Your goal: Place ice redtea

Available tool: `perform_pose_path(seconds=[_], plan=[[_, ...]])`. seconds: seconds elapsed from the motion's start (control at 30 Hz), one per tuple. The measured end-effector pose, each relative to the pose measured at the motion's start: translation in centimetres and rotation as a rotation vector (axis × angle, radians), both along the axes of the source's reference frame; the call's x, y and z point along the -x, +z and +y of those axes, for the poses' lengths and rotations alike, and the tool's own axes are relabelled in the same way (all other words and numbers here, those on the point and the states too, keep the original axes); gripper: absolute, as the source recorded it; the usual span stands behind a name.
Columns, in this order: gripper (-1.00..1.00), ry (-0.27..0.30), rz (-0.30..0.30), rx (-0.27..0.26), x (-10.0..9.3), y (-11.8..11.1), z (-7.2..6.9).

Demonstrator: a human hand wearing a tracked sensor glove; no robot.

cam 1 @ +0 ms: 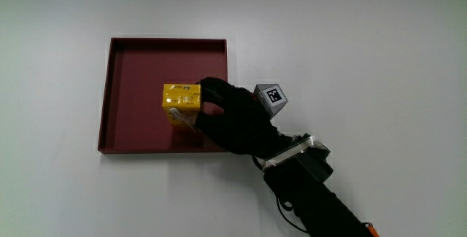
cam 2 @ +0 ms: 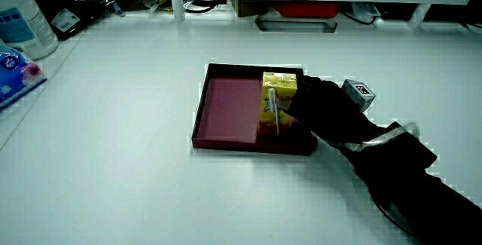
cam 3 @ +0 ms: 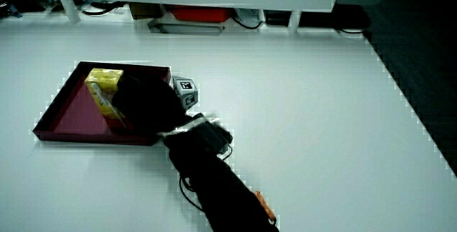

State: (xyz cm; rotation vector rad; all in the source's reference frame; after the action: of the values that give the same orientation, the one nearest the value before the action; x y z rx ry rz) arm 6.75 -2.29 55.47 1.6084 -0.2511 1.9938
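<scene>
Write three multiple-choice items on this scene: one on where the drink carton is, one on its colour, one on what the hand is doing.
1. Where is the carton?
A. Inside the tray
B. On the bare table beside the tray
C. Held high above the table

2. What colour is the carton?
A. Blue
B. Yellow
C. White

3. What is the hand doing?
A. Resting flat on the table, away from the tray
B. Gripping the carton
C. Lifting the tray

Answers:
1 A, it stands within the tray's walls in both side views.
2 B, all views show yellow faces.
3 B, the fingers wrap its side.
</scene>
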Motion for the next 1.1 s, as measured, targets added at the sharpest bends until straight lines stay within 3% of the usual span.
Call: perform_pose_path(seconds=[0.53,0.73,0.9,0.97,1.1], plan=[[-0.53,0.004,-0.011,0.004,-0.1,0.4,0.2],[-0.73,-0.009,-0.030,0.006,-0.6,-0.6,0.2],[-0.90,-0.096,-0.018,0.000,-2.0,-3.1,-0.2],[-0.97,-0.119,0.016,0.010,-3.0,-4.4,-0.3],[-1.00,-0.192,0.077,-0.019,-5.0,-6.0,-0.6]])
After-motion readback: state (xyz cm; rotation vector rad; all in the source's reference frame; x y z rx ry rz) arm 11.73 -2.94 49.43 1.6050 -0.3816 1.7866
